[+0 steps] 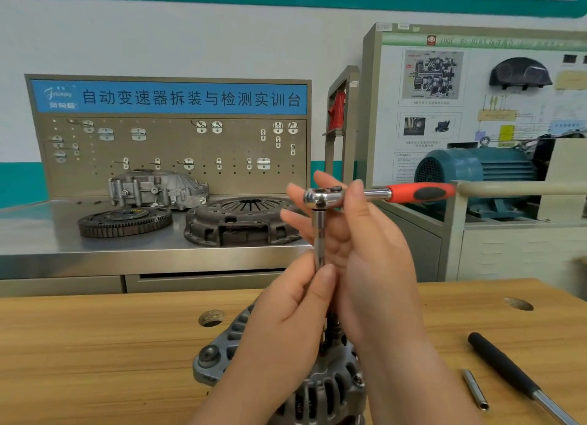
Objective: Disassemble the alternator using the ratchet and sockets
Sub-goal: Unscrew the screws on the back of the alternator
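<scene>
Left hand (286, 326) at 7 o'clock, right hand (371, 266) at 5 o'clock. Both bare, forearms bare too as far as visible. Nails short, plain.

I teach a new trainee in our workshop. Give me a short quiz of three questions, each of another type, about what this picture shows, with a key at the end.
1. True or false: the ratchet has a blue handle.
2. Which hand pinches the extension bar under the ratchet head? A. the left hand B. the right hand C. neither
3. Fill in: the alternator stands on a ____ bench.
Key: 1 false, it is red and black. 2 A; the right hand holds the ratchet head. 3 wooden.
</scene>
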A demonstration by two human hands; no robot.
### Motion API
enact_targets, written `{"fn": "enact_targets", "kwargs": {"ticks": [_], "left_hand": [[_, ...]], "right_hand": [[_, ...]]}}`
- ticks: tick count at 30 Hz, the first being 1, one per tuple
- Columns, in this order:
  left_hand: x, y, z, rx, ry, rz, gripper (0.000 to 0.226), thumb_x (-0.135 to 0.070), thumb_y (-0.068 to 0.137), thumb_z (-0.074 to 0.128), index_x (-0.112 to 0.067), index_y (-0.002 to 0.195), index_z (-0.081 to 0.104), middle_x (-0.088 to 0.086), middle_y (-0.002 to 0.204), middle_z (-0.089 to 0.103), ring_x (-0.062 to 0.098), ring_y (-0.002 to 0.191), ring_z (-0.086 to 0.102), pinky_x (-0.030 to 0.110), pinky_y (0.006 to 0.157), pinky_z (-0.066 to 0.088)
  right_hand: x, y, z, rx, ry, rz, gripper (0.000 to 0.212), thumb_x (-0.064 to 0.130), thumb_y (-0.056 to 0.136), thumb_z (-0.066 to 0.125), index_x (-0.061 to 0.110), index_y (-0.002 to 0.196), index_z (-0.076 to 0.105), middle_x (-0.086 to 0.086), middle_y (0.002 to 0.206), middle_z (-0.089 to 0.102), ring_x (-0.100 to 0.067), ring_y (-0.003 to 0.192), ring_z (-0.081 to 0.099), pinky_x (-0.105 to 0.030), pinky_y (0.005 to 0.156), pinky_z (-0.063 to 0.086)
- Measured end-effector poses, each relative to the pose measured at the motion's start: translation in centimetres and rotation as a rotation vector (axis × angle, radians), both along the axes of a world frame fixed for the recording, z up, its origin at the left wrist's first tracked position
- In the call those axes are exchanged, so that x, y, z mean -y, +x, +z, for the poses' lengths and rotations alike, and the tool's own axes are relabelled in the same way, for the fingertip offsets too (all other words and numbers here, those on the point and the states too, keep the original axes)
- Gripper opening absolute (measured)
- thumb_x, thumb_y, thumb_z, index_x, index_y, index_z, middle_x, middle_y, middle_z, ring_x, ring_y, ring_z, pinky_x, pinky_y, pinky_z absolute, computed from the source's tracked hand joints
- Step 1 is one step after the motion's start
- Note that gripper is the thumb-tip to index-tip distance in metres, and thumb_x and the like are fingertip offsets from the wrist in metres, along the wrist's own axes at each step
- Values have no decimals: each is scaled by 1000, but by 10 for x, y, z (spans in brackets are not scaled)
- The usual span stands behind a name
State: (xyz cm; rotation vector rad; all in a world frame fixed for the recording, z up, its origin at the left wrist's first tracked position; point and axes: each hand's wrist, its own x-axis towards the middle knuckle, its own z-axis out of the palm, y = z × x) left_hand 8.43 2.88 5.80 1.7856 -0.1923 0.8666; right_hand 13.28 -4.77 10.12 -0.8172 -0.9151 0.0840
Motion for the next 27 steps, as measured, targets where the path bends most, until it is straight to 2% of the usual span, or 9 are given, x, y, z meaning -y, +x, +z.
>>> {"fn": "enact_targets", "kwargs": {"ticks": [3,5,9,14,18,21,23,25,27], "left_hand": [[1,2,1,-15,-26,12,25,-46,87,49,-30,95,68,8,91,70,25,81,62,46,77,52],[1,3,1,-25,-58,4,30,-48,86,52,-25,95,67,18,96,68,32,80,60,57,78,50],[-2,3,0,-18,-50,3,47,-60,78,51,-19,94,65,25,93,63,26,73,53,44,68,45],[-3,1,-1,-20,18,2,28,-54,89,44,-41,98,66,-7,90,71,-2,84,63,12,72,48],[-2,3,1,-33,6,5,29,-50,86,50,-30,96,68,10,91,71,20,79,61,50,79,51],[-1,4,0,4,-22,37,20,-41,85,54,-28,85,69,3,74,69,10,68,56,42,67,49],[0,4,0,-7,-45,10,36,-52,83,53,-19,88,67,16,78,65,20,68,53,45,63,45],[-1,2,0,-37,-27,1,53,-62,79,48,-15,96,65,23,93,65,34,78,59,53,73,49],[0,-1,0,-46,4,-5,54,-63,82,44,-17,99,65,19,100,66,33,91,61,50,81,50]], "right_hand": [[0,1,1,112,18,-98,26,36,86,63,33,111,70,12,114,72,-6,114,64,-23,98,49],[-1,1,2,246,-11,-193,29,36,84,66,45,112,68,22,121,66,-1,120,58,-29,103,46],[-1,2,0,155,-10,-119,22,40,88,62,40,108,71,17,119,68,-15,117,63,-39,106,44],[3,1,2,20,-68,-2,40,51,86,50,24,110,67,3,105,75,-17,99,71,-25,89,55],[5,1,3,227,-26,-175,24,32,88,59,43,107,69,15,118,70,-3,115,61,-21,100,46],[4,0,4,351,-64,-222,29,33,87,62,52,108,65,14,130,64,1,124,54,-13,101,41],[1,-1,1,271,-6,-187,25,36,90,59,45,112,67,15,127,65,-8,125,56,-27,108,40],[0,0,0,120,-11,-103,27,44,93,52,35,114,66,12,117,71,-15,117,63,-37,106,43],[1,0,0,18,-40,-51,43,54,90,46,24,115,63,3,104,76,-16,103,70,-35,98,49]]}}
